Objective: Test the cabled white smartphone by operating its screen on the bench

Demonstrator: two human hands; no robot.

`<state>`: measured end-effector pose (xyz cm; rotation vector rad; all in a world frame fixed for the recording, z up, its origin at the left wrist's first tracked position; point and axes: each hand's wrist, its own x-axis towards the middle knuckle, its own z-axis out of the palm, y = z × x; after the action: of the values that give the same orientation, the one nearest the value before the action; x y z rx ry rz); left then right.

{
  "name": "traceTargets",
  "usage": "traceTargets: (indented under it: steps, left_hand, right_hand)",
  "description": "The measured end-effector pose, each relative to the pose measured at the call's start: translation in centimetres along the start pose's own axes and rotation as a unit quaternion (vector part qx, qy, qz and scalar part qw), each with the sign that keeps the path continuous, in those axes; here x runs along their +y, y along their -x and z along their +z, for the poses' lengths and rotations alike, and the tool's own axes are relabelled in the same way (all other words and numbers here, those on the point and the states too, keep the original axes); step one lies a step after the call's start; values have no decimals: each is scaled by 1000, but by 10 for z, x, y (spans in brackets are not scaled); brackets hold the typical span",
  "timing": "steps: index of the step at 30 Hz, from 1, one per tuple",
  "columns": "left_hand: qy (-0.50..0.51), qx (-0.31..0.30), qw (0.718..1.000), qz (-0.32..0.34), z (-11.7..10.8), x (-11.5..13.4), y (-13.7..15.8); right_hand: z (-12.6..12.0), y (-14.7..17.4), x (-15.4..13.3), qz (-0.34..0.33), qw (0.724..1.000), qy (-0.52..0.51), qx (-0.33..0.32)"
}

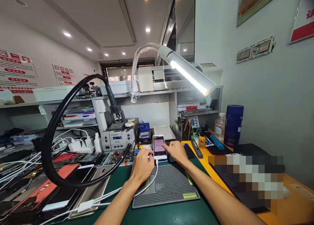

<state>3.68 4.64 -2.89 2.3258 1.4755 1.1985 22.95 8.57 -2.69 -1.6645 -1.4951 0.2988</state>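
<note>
A white smartphone (160,157) stands tilted up at the far edge of a grey perforated mat, its lit screen pinkish. My left hand (143,162) is closed at the phone's lower left edge, fingers curled against it. From the other side, my right hand (177,152) reaches over with one digit stretched out onto the screen; its remaining fingers are bent and partly hidden. A white charging cable (155,176) is plugged into the phone's bottom and runs under my left forearm. The perforated mat (171,184) lies beneath both wrists.
Several phones and phone parts (56,189) cover the left side. A thick black hose (46,133) loops above them from a soldering station (117,140). Overhead hangs a lit lamp (188,74). To the right are a yellow bottle (201,141), a clear bottle (219,126) and a blue cylinder (234,125).
</note>
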Motion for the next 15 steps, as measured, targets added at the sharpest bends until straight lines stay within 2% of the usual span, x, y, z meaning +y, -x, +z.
traceTargets:
  steps: [15]
  left_hand:
    - [-10,-15,1000,-19,0,1,-2]
  right_hand:
    - [2,0,-2,4,1000,7,-11]
